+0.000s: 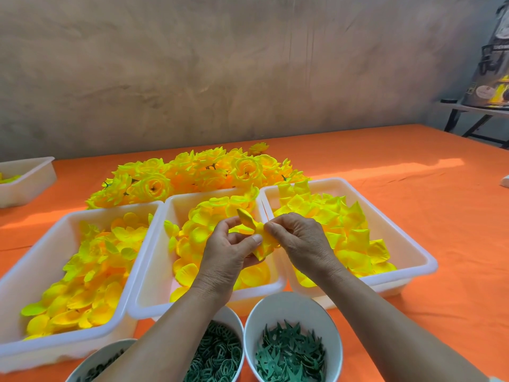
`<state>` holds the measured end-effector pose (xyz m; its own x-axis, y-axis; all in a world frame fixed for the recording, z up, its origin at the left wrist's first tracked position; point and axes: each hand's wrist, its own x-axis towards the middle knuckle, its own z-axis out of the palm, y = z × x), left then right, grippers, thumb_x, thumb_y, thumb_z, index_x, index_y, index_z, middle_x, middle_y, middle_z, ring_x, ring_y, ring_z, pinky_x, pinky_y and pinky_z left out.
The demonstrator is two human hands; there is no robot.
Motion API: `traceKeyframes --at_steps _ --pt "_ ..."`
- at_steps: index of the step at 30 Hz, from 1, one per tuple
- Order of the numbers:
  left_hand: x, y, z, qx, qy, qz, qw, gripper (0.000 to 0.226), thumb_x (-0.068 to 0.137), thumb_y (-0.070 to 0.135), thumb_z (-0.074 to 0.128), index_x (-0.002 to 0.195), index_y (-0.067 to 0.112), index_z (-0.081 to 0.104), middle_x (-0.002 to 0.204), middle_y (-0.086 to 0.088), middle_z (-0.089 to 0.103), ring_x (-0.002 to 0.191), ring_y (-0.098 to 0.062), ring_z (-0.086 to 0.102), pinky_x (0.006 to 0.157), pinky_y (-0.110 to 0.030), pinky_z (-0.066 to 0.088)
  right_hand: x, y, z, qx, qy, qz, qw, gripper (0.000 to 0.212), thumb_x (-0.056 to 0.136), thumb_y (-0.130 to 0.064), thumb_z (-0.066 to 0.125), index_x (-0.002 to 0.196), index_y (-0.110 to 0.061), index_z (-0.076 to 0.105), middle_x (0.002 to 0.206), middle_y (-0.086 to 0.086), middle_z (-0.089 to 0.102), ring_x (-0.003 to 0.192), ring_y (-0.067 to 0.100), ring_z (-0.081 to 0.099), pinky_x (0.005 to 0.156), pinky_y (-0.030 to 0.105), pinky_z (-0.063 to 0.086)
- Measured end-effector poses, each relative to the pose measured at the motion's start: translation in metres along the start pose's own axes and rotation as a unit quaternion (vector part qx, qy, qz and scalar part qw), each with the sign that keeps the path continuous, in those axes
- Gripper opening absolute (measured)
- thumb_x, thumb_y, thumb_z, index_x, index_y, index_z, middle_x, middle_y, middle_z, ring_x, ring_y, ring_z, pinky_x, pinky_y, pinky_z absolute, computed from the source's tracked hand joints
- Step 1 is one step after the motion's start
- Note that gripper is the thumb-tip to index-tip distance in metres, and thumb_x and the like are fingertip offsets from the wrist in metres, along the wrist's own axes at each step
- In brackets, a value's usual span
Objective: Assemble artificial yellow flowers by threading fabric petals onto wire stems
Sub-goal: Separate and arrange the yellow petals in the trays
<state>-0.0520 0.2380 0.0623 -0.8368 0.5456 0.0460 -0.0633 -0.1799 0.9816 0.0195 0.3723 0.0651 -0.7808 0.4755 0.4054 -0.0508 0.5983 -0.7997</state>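
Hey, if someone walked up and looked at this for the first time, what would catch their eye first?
The bright yellow against the orange tablecloth: a heap of finished flowers at the back, behind three white bins of petals. At centre, over the middle bin, the left hand and right hand pinch a half-made flower between them.

Left hand (228, 245), right hand (301, 238) pinching yellow petals (252, 220), above white tray (154, 260)

Left hand (230, 250), right hand (301, 239) meet, fingers (278, 226) pinching
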Motion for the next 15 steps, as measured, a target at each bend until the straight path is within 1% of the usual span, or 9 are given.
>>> traceKeyframes --at_steps 2,4,5,7,8,10,12,13,15 --pt "0.0010 -0.0020 -0.0009 0.005 -0.001 -0.002 1.000 0.038 0.086 -0.002 0.067 0.116 0.017 0.055 0.092 -0.009 0.075 0.082 -0.022 0.072 0.059 -0.029 0.056 0.0009 0.0011 -0.0002 0.019 0.018 0.010 1.000 0.018 0.094 -0.025 0.061 0.079 -0.020 0.069 0.073 -0.002 0.066 0.068 0.013 0.060 0.063 0.032 0.048" --pt "0.0033 -0.0041 -0.0019 0.015 0.005 -0.004 1.000 0.035 0.086 -0.004 0.066 0.113 0.015 0.057 0.096 -0.011 0.075 0.083 -0.024 0.073 0.059 -0.030 0.056 0.0027 0.0014 -0.0009 0.056 0.043 0.037 0.997 0.022 0.096 -0.024 0.058 0.077 -0.016 0.064 0.067 -0.004 0.062 0.063 0.013 0.061 0.062 0.033 0.048" --pt "0.0047 -0.0048 -0.0022 0.018 0.011 -0.004 1.000 0.034 0.085 -0.003 0.066 0.113 0.014 0.057 0.097 -0.011 0.075 0.085 -0.026 0.073 0.059 -0.031 0.056 0.0037 0.0015 -0.0018 0.078 0.056 0.050 0.994 0.023 0.097 -0.024 0.057 0.077 -0.015 0.062 0.065 -0.005 0.061 0.060 0.009 0.062 0.061 0.034 0.048" --pt "0.0059 -0.0045 -0.0018 0.024 0.019 -0.007 1.000 0.039 0.078 0.006 0.069 0.113 0.018 0.057 0.095 -0.007 0.076 0.087 -0.026 0.073 0.060 -0.032 0.056 0.0045 0.0012 -0.0031 0.106 0.072 0.054 0.990 0.023 0.097 -0.024 0.056 0.075 -0.017 0.059 0.062 -0.009 0.060 0.054 0.000 0.059 0.059 0.031 0.048" --pt "0.0058 -0.0038 -0.0014 0.029 0.021 -0.009 0.999 0.042 0.072 0.013 0.069 0.112 0.020 0.057 0.094 -0.004 0.077 0.087 -0.024 0.073 0.060 -0.031 0.056 0.0039 0.0005 -0.0029 0.111 0.069 0.047 0.990 0.023 0.097 -0.024 0.056 0.075 -0.017 0.059 0.062 -0.009 0.060 0.053 -0.001 0.059 0.059 0.030 0.047" --pt "0.0051 -0.0028 -0.0005 0.040 0.021 -0.012 0.999 0.047 0.067 0.023 0.068 0.112 0.022 0.057 0.095 -0.001 0.076 0.087 -0.021 0.073 0.059 -0.028 0.055 0.0017 -0.0011 -0.0013 0.106 0.050 0.026 0.993 0.022 0.097 -0.024 0.057 0.077 -0.015 0.060 0.064 -0.008 0.061 0.056 0.001 0.059 0.060 0.032 0.048" --pt "0.0050 -0.0037 0.0000 0.048 0.027 -0.012 0.998 0.042 0.072 0.023 0.074 0.111 0.021 0.058 0.095 -0.002 0.076 0.084 -0.020 0.072 0.057 -0.027 0.055 0.0002 -0.0023 0.0003 0.099 0.036 0.009 0.994 0.021 0.097 -0.024 0.057 0.079 -0.014 0.061 0.066 -0.008 0.061 0.058 0.003 0.059 0.060 0.031 0.048" --pt "0.0053 -0.0043 0.0001 0.054 0.035 -0.009 0.998 0.038 0.075 0.020 0.075 0.109 0.020 0.059 0.095 -0.002 0.075 0.083 -0.021 0.071 0.057 -0.030 0.056 0.0001 -0.0022 -0.0001 0.105 0.041 0.004 0.994 0.021 0.097 -0.024 0.057 0.078 -0.015 0.060 0.065 -0.009 0.060 0.058 0.004 0.059 0.058 0.030 0.048" --pt "0.0058 -0.0050 0.0001 0.067 0.058 -0.004 0.996 0.039 0.068 0.018 0.074 0.105 0.018 0.061 0.093 -0.005 0.075 0.083 -0.024 0.069 0.064 -0.039 0.060 0.0018 -0.0011 -0.0032 0.126 0.090 0.009 0.988 0.023 0.098 -0.023 0.055 0.076 -0.018 0.058 0.061 -0.007 0.057 0.055 0.008 0.055 0.055 0.031 0.046"
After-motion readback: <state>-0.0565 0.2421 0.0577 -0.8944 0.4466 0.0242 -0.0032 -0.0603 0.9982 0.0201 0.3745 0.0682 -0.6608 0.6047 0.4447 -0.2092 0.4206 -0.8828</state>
